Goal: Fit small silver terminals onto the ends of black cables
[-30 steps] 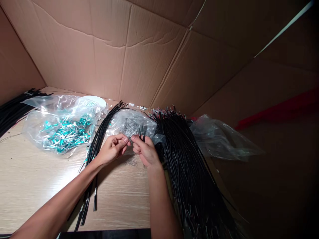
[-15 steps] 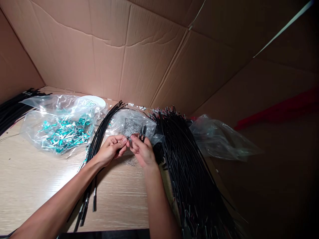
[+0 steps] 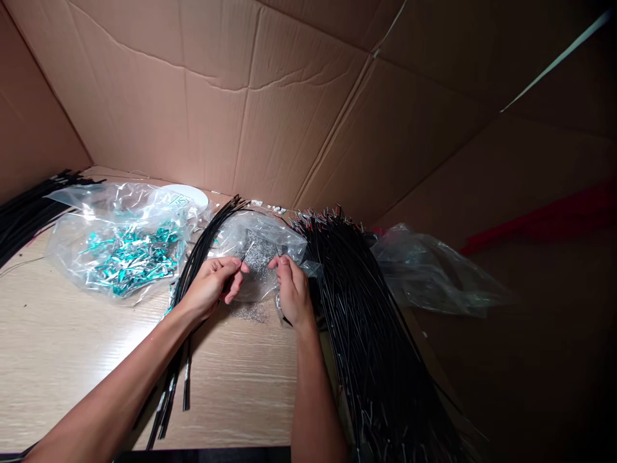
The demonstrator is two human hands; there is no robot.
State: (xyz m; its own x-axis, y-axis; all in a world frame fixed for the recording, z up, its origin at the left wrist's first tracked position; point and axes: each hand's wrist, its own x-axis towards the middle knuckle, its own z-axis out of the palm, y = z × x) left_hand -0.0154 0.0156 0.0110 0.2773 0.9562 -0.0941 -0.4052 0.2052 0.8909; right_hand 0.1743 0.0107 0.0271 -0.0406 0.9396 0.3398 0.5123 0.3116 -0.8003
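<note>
My left hand (image 3: 216,283) is closed in a pinch, with a thin dark cable tip (image 3: 242,259) showing at its fingertips. My right hand (image 3: 293,289), a short gap to the right, has thumb and forefinger pressed together on something too small to name. A clear plastic bag (image 3: 231,225) of fine silvery metal bits (image 3: 260,247) lies just behind both hands. Part of a tool's edge (image 3: 280,308) shows under my right palm; most of it is hidden. Black cables (image 3: 197,247) in a slim bundle pass beneath my left wrist.
A thick bundle of black cables (image 3: 366,321) with stripped ends lies right. At left is a clear bag of teal and silver strips (image 3: 135,257), with more black cables (image 3: 29,206) beyond. Another clear bag (image 3: 429,270) sits far right. Cardboard walls (image 3: 207,128) enclose the wooden table (image 3: 236,386).
My hands have come apart, the right one moving to the right. The black snips' blades that stood up by my right fingers no longer show. The view has shifted slightly.
</note>
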